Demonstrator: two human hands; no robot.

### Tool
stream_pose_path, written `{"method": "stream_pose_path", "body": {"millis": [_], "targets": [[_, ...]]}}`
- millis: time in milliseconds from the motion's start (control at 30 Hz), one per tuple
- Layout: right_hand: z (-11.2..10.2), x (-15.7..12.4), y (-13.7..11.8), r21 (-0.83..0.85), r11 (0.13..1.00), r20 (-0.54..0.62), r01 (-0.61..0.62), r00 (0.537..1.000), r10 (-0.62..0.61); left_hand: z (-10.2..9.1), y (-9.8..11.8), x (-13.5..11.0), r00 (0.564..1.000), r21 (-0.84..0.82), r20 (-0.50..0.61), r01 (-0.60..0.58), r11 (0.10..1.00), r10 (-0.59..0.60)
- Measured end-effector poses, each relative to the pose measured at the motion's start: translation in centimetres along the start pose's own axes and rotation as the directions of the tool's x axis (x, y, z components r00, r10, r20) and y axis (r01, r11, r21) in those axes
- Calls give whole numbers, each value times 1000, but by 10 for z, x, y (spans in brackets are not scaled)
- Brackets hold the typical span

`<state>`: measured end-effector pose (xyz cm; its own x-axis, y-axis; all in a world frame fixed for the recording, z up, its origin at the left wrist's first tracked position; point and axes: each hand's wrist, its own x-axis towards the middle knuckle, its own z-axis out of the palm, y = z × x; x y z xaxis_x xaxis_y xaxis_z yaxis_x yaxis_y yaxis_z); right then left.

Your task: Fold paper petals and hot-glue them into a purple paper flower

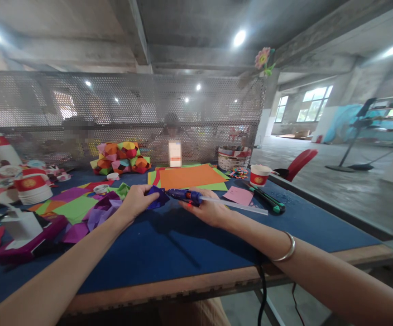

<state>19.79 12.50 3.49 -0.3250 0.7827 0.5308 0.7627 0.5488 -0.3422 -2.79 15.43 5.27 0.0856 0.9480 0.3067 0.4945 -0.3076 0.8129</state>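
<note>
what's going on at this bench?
A person's left hand pinches a dark blue folded paper piece. The right hand holds a glue gun, its nozzle close to the paper; contact can't be told. A clear glue stick juts from its back. Beyond lie orange paper and a cluster of multicoloured paper balls.

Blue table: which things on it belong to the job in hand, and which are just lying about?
Apparently in the job:
glue gun, in the right hand
clear glue stick, jutting from its back
dark purple paper, in the left hand

Seemingly just lying about:
red-and-white cup
woven basket
green-and-black tool
</note>
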Motion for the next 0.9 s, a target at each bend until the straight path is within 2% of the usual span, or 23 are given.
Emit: {"method": "stream_pose_path", "body": {"millis": [167,333,467,533,567,667,733,833,900], "targets": [[-5,0,0,26,999,39,-19,999,18,-3,2,0,999,-40,-29,45,998,-46],[-10,5,11,91,995,-67,-43,996,49,-4,4,1,997,-60,-58,42,997,-45],[-25,17,34,236,965,-179,-114,971,158,-3,3,1,997,-17,-58,49,999,-50],[-37,22,50,281,943,-178,-179,955,235,-3,2,1,998,-2,-49,47,999,-47],[-43,24,58,293,926,-140,-237,948,287,-2,1,1,998,-2,-48,43,999,-44],[-57,27,81,308,872,-45,-381,910,413,-1,0,1,998,-21,-32,44,999,-45],[-62,26,93,311,824,-2,-474,867,499,-1,0,2,998,-34,-27,51,998,-52],[-69,21,102,293,751,42,-591,793,608,1,-1,2,997,-52,-25,67,996,-69],[-74,13,101,282,722,59,-632,763,644,2,-1,2,997,-65,-19,74,995,-75]]}}
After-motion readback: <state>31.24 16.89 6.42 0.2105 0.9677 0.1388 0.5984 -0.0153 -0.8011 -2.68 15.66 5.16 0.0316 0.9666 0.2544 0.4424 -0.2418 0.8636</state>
